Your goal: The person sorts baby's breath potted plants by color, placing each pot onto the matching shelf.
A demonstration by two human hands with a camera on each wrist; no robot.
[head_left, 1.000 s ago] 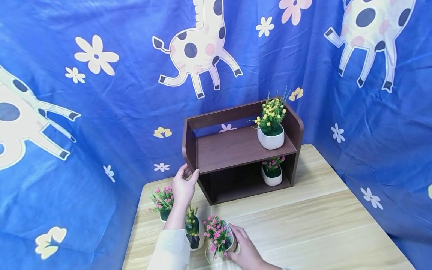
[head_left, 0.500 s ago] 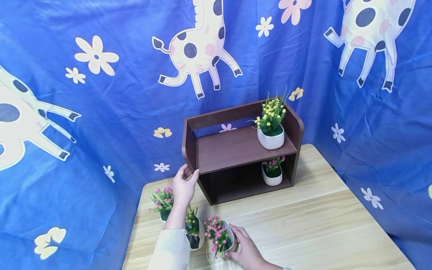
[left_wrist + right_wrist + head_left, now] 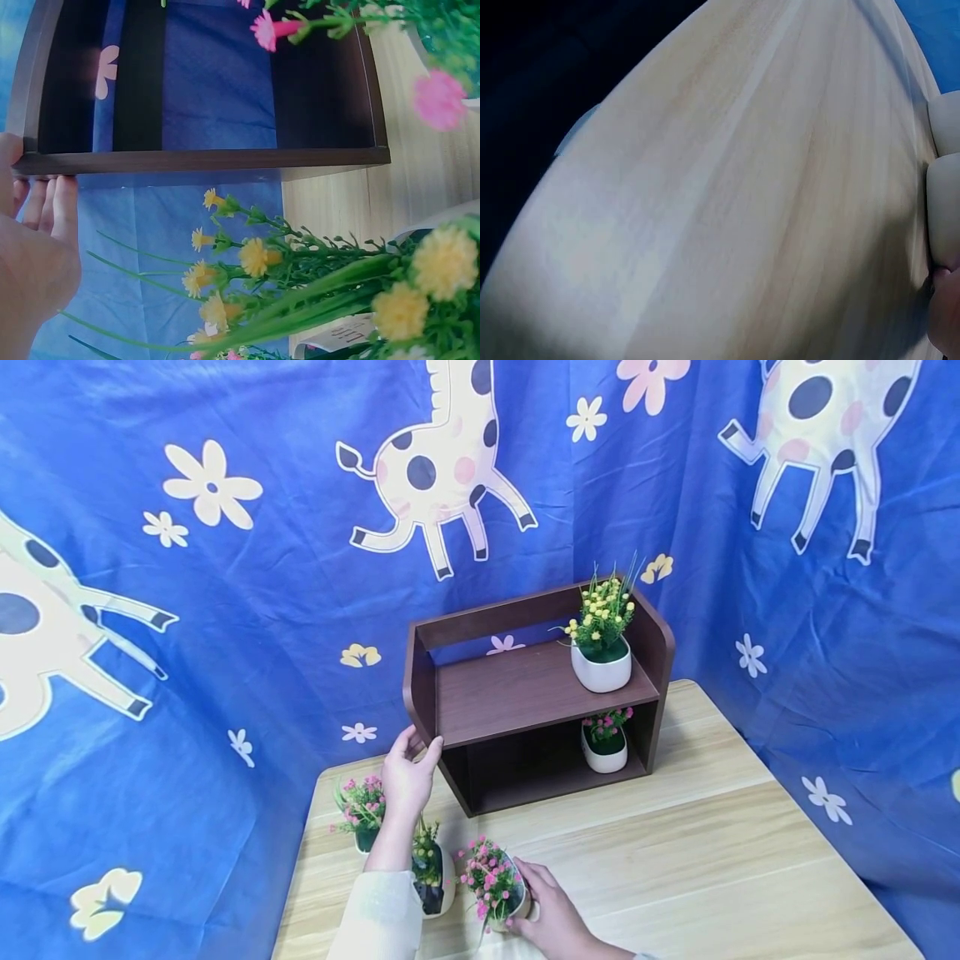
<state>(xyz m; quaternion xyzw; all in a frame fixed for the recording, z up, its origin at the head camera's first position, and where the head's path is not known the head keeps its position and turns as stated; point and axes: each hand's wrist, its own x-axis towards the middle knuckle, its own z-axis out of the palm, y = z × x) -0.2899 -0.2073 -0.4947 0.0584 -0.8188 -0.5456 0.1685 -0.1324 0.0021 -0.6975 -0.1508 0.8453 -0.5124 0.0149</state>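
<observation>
In the head view a dark brown two-tier shelf (image 3: 525,693) stands at the back of the table. My left hand (image 3: 407,781) grips the front edge of its left side panel; the left wrist view shows the thumb on one face and the fingers (image 3: 64,206) on the other. Near the table's front my right hand (image 3: 555,910) holds a white flowerpot with pink flowers (image 3: 491,881) by its right side. Just left of it sits a white pot with yellow flowers (image 3: 431,868), partly hidden by the left forearm. The right wrist view shows only a bit of my right hand (image 3: 946,311).
A yellow-flowered white pot (image 3: 602,664) stands on the upper tier's right end. Below it, a pink-flowered pot (image 3: 605,752) stands in the lower compartment. Another pink-flowered pot (image 3: 365,814) is at the table's left edge. A blue curtain (image 3: 285,568) surrounds the wooden table (image 3: 675,860).
My right hand and the pink-flowered pot in it have shifted slightly to the right, away from the yellow-flowered pot. The left hand has stayed on the shelf's side panel.
</observation>
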